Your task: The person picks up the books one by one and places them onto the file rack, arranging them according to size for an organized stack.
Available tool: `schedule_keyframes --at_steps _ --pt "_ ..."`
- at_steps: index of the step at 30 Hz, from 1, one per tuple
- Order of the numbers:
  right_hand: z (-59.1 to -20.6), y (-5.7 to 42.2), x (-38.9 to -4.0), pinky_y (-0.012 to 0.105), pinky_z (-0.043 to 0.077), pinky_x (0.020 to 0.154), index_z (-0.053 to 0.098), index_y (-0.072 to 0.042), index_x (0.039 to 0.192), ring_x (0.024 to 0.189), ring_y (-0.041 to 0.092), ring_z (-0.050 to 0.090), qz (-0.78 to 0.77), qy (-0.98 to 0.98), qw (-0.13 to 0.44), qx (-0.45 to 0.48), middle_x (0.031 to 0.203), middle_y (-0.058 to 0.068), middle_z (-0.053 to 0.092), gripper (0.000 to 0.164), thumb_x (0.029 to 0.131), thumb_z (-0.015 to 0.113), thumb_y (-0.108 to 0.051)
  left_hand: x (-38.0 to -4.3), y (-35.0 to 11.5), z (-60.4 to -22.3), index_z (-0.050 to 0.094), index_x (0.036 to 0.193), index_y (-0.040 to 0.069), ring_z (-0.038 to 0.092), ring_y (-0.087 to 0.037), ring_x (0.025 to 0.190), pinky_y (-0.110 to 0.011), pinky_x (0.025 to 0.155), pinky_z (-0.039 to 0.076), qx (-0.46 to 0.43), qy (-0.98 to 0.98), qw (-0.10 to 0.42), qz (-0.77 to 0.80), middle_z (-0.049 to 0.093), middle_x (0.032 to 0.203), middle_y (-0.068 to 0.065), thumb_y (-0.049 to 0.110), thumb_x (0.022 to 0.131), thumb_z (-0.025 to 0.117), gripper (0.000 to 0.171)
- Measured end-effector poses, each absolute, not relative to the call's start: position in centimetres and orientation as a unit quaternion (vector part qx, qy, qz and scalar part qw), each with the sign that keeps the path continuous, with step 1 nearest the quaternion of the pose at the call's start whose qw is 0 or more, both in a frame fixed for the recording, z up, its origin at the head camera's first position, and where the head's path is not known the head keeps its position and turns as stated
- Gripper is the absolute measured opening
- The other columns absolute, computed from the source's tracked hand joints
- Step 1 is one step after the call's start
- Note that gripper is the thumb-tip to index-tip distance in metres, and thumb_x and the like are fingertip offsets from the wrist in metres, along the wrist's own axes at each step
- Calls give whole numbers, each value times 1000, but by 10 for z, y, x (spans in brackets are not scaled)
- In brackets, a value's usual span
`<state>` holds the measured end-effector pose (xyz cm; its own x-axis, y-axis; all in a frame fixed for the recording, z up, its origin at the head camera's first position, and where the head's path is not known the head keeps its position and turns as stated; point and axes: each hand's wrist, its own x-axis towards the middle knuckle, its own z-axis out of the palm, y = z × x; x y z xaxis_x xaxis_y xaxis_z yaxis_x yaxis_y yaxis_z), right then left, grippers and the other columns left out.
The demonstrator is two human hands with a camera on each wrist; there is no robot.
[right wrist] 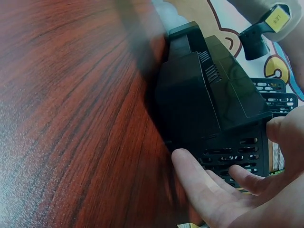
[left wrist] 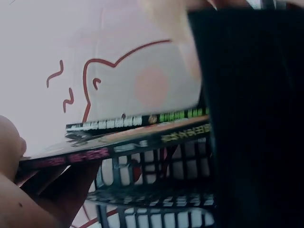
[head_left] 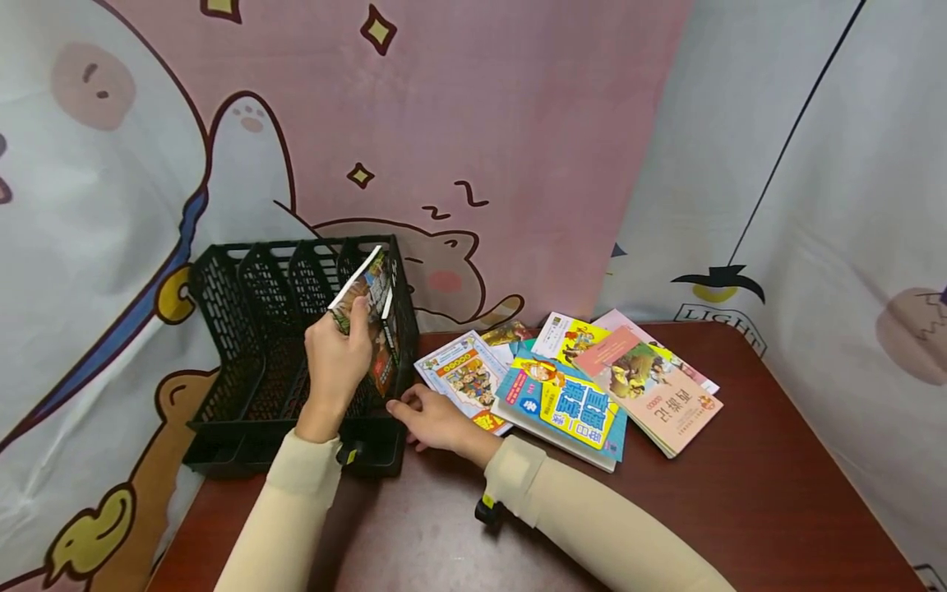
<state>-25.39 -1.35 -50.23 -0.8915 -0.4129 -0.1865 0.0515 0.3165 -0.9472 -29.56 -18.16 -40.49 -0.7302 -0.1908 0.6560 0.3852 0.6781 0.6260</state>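
Note:
My left hand (head_left: 336, 362) grips a dark-covered paperback book (head_left: 362, 284) by its near edge, thumb on the cover. This book stands tilted in the rightmost compartment of a black mesh file organizer (head_left: 247, 304). A second thin book (left wrist: 109, 124) stands beside it, its spine showing in the left wrist view. Low at the organizer's right front corner is my right hand (head_left: 436, 423). In the right wrist view its fingers (right wrist: 187, 164) lie loosely extended along the perforated side wall, with one digit at the upper edge.
To the right, several books lie overlapping on the brown table (head_left: 740, 493). Among them are a pink book (head_left: 684, 407), a blue and yellow one (head_left: 562, 411) and a white-bordered one (head_left: 469, 374). A printed cloth (head_left: 518, 123) hangs behind the table.

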Motion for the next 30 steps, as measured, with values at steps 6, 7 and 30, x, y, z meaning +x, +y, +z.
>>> schedule_keyframes --at_steps 6,7,30 --pt "-501 -13 -254 50 68 70 63 -10 132 88 36 81 -572 786 203 -119 118 8 76 46 110 63 -50 -297 -176 -414 61 158 24 51 -21 64 -30 63 44 -101 -841 231 -480 60 82 -12 48 120 40 49" --pt "-501 -13 -255 50 68 71 63 -11 132 88 36 81 -571 786 204 -119 118 8 75 46 110 63 -51 -298 -176 -416 51 166 26 50 -24 67 -33 65 44 -105 -840 211 -489 65 93 -13 49 120 38 52" --pt "-502 -13 -255 53 68 73 61 -11 136 88 37 81 -568 789 205 -118 122 10 75 47 111 60 -51 -317 -174 -453 12 179 30 8 -26 175 -61 141 8 -131 -808 24 -573 8 188 3 61 118 11 68"
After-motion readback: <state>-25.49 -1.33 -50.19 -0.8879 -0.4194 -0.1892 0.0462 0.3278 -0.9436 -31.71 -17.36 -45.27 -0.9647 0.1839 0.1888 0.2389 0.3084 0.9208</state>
